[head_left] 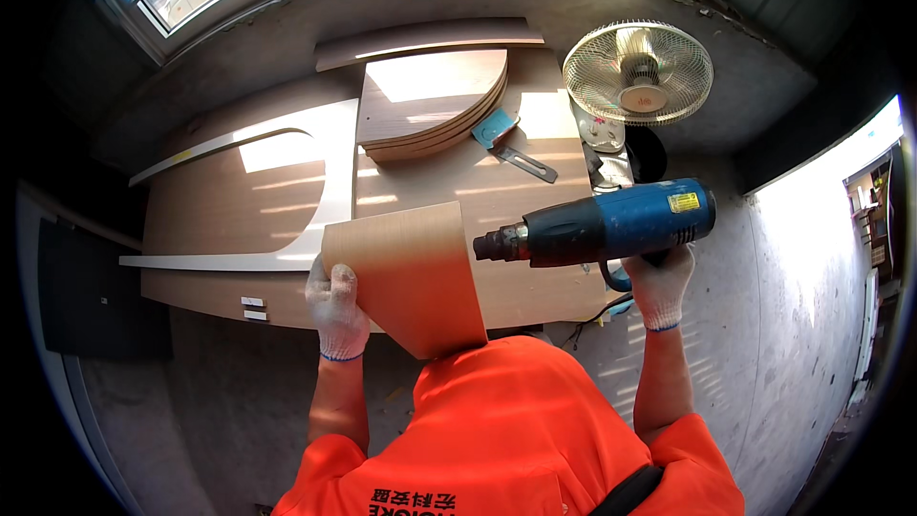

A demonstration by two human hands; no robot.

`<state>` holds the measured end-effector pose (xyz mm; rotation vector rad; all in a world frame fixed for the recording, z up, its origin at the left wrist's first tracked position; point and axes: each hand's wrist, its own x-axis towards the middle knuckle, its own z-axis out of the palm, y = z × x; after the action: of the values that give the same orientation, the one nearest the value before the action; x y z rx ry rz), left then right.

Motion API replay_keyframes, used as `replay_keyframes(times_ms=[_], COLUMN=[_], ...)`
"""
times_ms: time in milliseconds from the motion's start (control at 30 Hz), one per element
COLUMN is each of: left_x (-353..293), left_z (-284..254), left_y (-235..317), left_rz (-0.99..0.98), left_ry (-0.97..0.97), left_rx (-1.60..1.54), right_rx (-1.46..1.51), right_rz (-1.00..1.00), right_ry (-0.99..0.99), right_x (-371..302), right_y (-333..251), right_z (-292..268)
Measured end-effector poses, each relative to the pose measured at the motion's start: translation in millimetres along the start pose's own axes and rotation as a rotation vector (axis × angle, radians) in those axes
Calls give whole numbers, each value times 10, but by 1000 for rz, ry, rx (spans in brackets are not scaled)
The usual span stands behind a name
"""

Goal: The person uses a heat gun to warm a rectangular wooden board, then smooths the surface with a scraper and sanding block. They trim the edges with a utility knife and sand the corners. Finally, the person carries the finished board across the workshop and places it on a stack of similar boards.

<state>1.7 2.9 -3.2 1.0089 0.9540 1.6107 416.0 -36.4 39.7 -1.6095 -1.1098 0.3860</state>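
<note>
My right hand [660,287], in a white knit glove, grips the handle of a blue and black heat gun [611,223]. The gun lies level, its dark nozzle pointing left, close to the right edge of a wood-grain panel [406,268]. That panel is tilted, its lower end against my orange shirt. My left hand [337,311], gloved too, is closed on the panel's left edge, thumb in front and the other fingers mostly hidden behind. Whether the nozzle touches the panel I cannot tell; a narrow gap shows between them.
On the wood-grain table [535,291] lie a white U-shaped frame [336,172], stacked curved-edge boards [430,96], a slotted metal piece [527,164], a teal tool [494,128] and two small white blocks [254,309]. A long strip [430,38] rests behind. A fan [638,72] stands at right.
</note>
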Motion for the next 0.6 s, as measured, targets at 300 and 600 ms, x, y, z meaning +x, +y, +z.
replay_keyframes(times_ms=[300, 600], left_x=[-14, -26], left_z=[-24, 27], left_y=[-1, 39], left_rz=[7, -1], left_ry=[-3, -18], left_rx=[21, 28], right_rx=[-45, -33], right_rz=[-52, -2], right_ry=[-6, 8], right_x=[3, -15], right_y=[-1, 13], right_z=[0, -22])
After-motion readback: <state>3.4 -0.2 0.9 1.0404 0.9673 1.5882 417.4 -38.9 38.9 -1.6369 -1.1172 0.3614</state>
